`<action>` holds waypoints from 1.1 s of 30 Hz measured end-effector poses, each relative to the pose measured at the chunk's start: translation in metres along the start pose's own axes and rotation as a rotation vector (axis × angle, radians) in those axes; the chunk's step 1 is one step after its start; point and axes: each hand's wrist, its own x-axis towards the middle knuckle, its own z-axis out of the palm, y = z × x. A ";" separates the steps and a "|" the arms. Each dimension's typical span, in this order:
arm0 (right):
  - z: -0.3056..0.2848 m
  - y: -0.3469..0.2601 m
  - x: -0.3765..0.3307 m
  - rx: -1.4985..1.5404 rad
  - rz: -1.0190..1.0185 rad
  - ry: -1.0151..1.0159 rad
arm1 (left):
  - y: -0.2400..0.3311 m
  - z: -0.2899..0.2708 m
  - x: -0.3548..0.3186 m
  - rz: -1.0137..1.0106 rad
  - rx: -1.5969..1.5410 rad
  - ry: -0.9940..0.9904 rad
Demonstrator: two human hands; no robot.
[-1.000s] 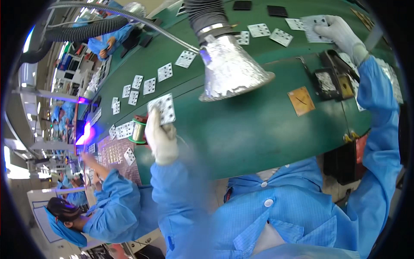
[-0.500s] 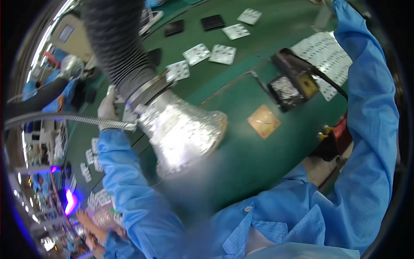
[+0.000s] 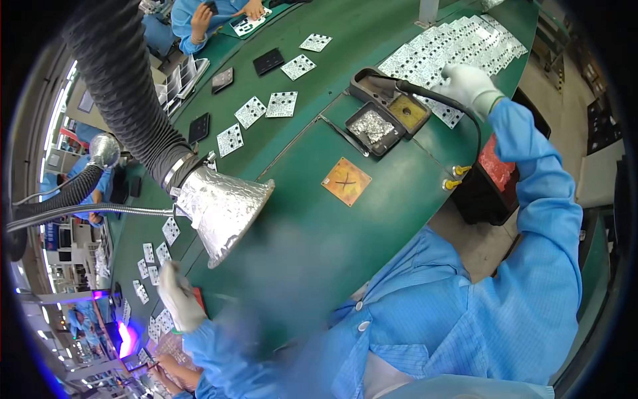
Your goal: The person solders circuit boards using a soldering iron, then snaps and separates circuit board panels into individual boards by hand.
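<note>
My right hand (image 3: 470, 88), in a white glove, is over the near edge of a spread of white circuit boards (image 3: 425, 56) with dark round spots. Its thumb and forefinger are slightly apart, close to the black soldering iron (image 3: 422, 90). I cannot tell whether they touch the iron or a board. The iron rests in its black stand (image 3: 362, 80). On the left, my gloved left hand (image 3: 178, 298) is curled above the bench, beside a small red thing (image 3: 199, 299). What its closed fingers hold, if anything, is hidden.
A foil-wrapped fume hood (image 3: 222, 209) on a ribbed black hose hangs between my hands. An orange square plate (image 3: 346, 181) lies mid-bench. Past it are loose boards (image 3: 282, 104) and black rectangular pieces (image 3: 268, 62). A red-lined bin (image 3: 488, 179) stands right. Co-workers' hands (image 3: 201, 23) show far left.
My left hand has drawn back toward me from beyond the hood. My right hand has come down from the far right edge to the boards and iron. The whole view has shifted.
</note>
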 end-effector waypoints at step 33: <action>0.005 -0.186 -0.156 0.375 -0.567 0.201 | 0.143 0.002 -0.118 -0.516 -0.621 -0.204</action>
